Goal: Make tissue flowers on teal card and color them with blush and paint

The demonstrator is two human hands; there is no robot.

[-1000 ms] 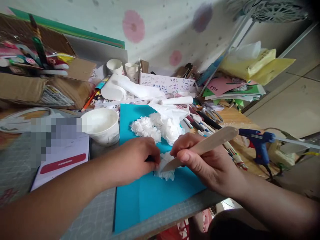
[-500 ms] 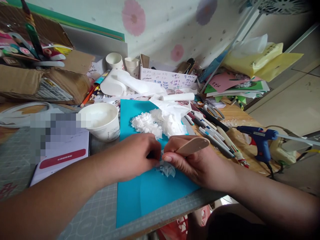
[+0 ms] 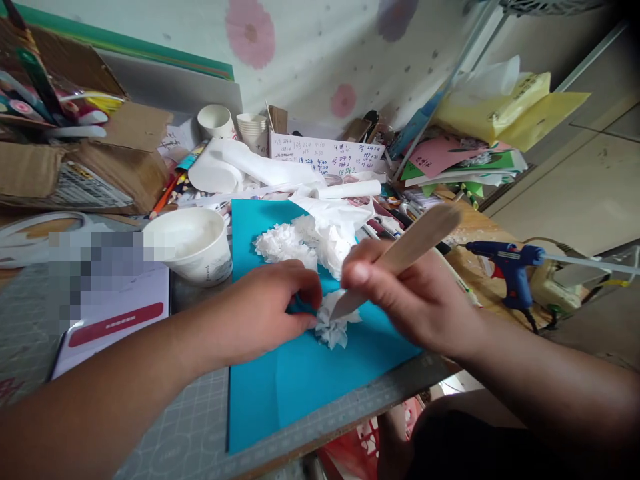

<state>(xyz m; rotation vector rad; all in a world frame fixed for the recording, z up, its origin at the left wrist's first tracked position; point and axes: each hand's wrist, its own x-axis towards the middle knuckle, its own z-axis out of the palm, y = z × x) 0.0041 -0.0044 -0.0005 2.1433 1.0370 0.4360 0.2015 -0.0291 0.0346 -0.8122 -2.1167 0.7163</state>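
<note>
Head view, looking down on a cluttered craft table.

Lower centre: left hand [image 3: 270,308], entering from the lower left, fingers curled in tight and pinched together at the left edge of a white tissue tuft [image 3: 333,325]. Whether anything else sits inside the pinch: cannot be told.

Right of centre: right hand [image 3: 417,293], entering from the lower right, closed around a wooden stick [image 3: 406,249]. Thumb on top, broad rounded end raised toward the upper right, narrow tip lowered onto the top of the tuft.

Tuft itself: crumpled and frilled, lying on a blue sheet [image 3: 300,387] between the two hands, touching both the left fingertips and the stick tip.

Blue sheet: flat on a grey gridded cutting mat [image 3: 190,433], near the table's front edge.

Just above the hands, on the far part of the sheet: loose tissue pile [image 3: 300,239], apart from the tuft.

Left of the sheet: white paper cup [image 3: 190,248], upright. Below it, a white card with a red bar [image 3: 115,320].

Upper left: torn cardboard box [image 3: 75,173] with pens and scissors.

Upper centre: small paper cups [image 3: 215,121] and a handwritten sheet [image 3: 325,155].

Right edge: blue glue gun [image 3: 505,265], well apart from the hands.

Upper right: stack of coloured papers [image 3: 475,153].
</note>
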